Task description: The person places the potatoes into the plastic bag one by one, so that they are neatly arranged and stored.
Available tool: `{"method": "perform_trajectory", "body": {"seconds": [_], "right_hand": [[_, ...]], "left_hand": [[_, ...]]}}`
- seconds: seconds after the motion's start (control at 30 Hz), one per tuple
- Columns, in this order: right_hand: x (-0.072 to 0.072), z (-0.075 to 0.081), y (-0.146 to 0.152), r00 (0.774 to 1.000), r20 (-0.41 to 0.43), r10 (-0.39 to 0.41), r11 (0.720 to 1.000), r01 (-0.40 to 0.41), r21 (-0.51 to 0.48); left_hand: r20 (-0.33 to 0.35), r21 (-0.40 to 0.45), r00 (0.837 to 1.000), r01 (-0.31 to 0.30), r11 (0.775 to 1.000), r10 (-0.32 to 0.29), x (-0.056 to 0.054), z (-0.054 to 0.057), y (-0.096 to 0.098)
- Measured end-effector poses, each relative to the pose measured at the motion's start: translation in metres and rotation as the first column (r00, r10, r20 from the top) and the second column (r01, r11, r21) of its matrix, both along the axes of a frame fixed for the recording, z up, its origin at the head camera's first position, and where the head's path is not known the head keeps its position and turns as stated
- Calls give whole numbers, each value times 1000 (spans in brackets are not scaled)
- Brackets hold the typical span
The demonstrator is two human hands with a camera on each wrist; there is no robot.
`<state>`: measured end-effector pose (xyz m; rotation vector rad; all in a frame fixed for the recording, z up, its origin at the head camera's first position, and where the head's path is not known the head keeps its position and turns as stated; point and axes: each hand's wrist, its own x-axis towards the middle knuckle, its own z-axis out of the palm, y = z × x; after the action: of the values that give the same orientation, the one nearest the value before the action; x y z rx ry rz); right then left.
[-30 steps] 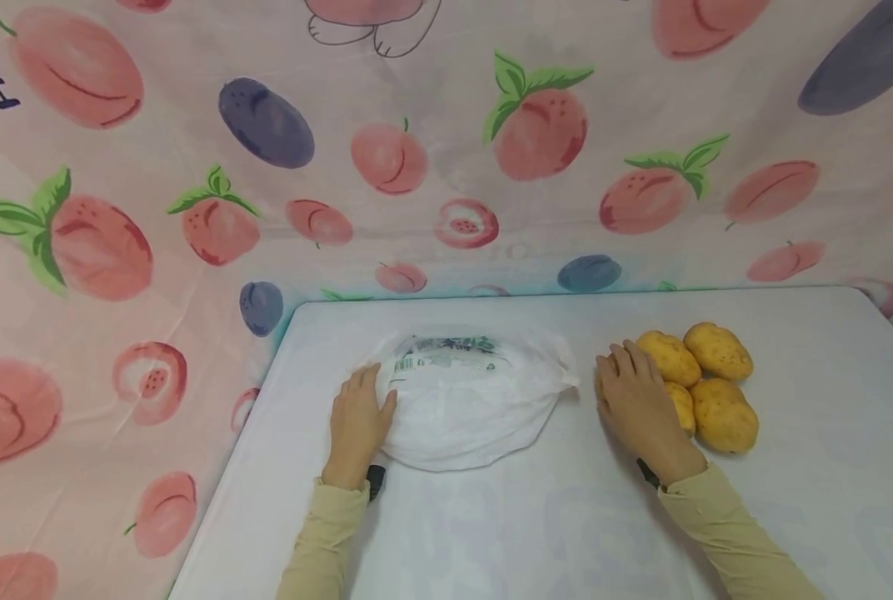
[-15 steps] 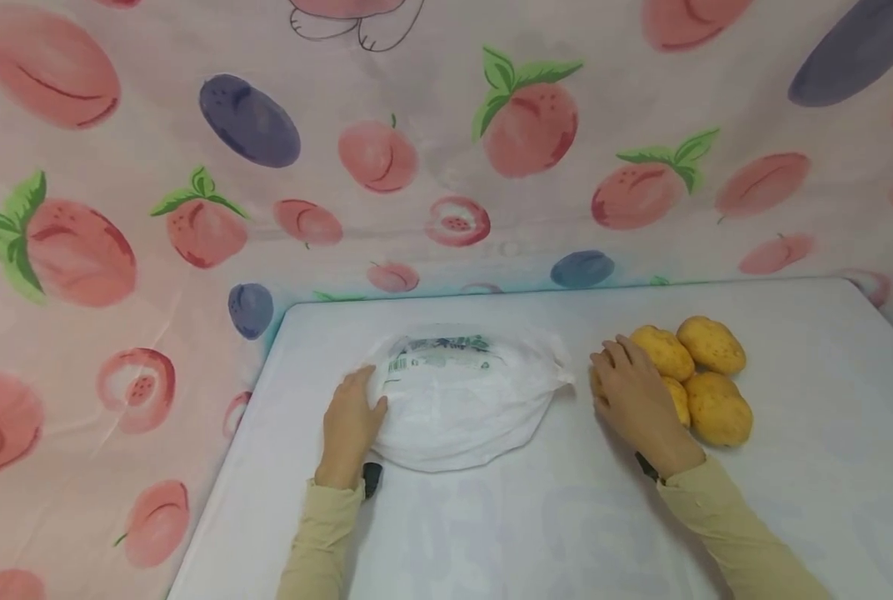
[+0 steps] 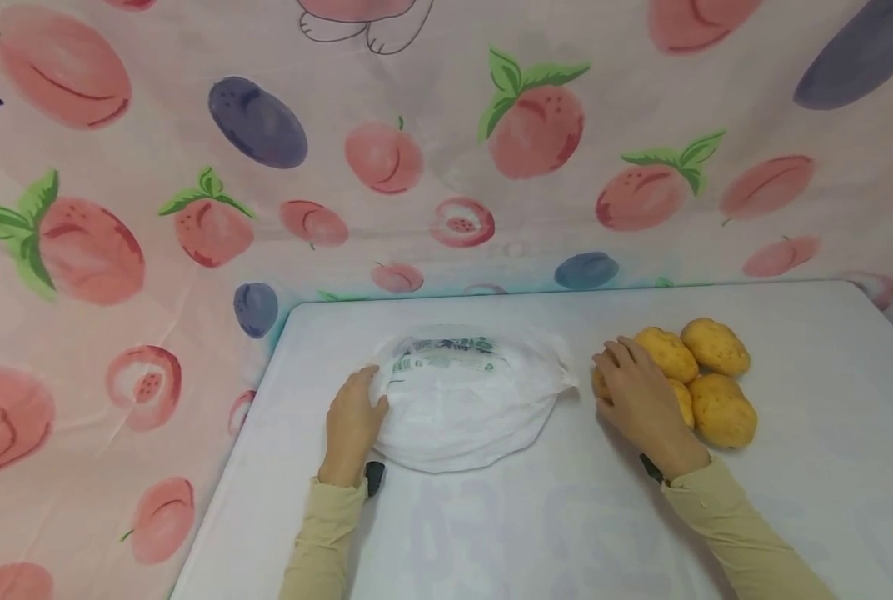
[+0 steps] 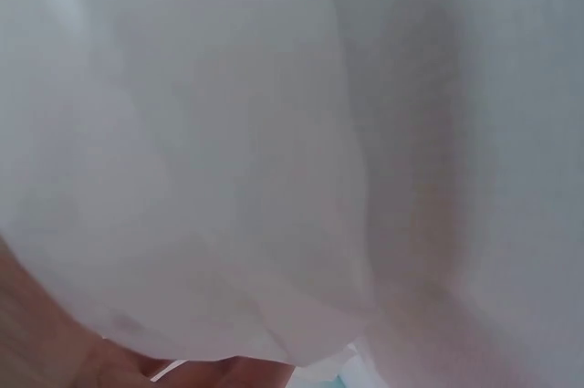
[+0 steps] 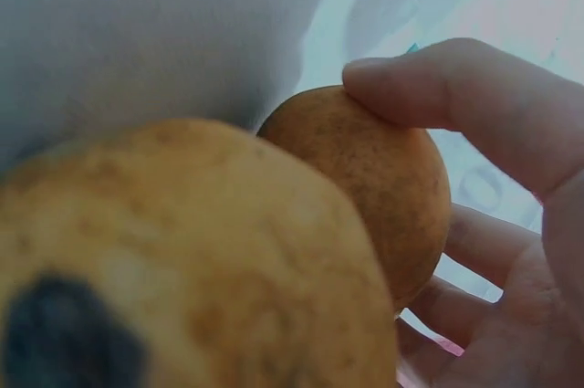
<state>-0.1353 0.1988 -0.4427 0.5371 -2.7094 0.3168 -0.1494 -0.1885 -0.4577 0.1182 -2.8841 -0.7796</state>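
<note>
A white plastic bag [image 3: 454, 408] with green print lies on the table, its gathered end to the right. My left hand [image 3: 351, 425] rests at the bag's left edge, fingers along its side and thumb apart. In the left wrist view the bag's pale film [image 4: 219, 151] fills most of the frame, with parts of the fingers [image 4: 246, 372] below it. Further right, my right hand [image 3: 641, 404] holds a potato [image 5: 374, 178], thumb on one side and fingers round the other. From the head, that potato is mostly hidden. Another potato [image 5: 201, 260] looms close in the right wrist view.
Several yellow potatoes [image 3: 724, 408] lie bunched together just right of my right hand. The white-covered table [image 3: 506, 533] meets a fruit-patterned cloth backdrop [image 3: 431, 167] at the back and left.
My left hand has shifted slightly left, its thumb now nearer the bag's edge. The right hand stays at the potato. The head view has swayed a little.
</note>
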Motion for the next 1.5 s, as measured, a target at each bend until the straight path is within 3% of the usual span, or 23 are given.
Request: {"method": "perform_trajectory", "body": {"seconds": [0.37, 0.63, 1.23, 1.5], "right_hand": [[-2, 6, 0, 1000, -25, -2, 999, 1, -33], [-1, 14, -2, 996, -92, 21, 998, -27, -64], [7, 46, -17, 994, -104, 26, 991, -39, -126], [9, 48, -28, 993, -109, 54, 986, -70, -150]], "left_hand": [[-5, 11, 1000, -2, 1000, 2, 0, -2, 0], [1, -1, 1000, 3, 1000, -3, 0, -3, 1], [2, -30, 1000, 10, 1000, -9, 1, -2, -1], [-9, -32, 1000, 15, 999, -16, 1, -2, 0]]}}
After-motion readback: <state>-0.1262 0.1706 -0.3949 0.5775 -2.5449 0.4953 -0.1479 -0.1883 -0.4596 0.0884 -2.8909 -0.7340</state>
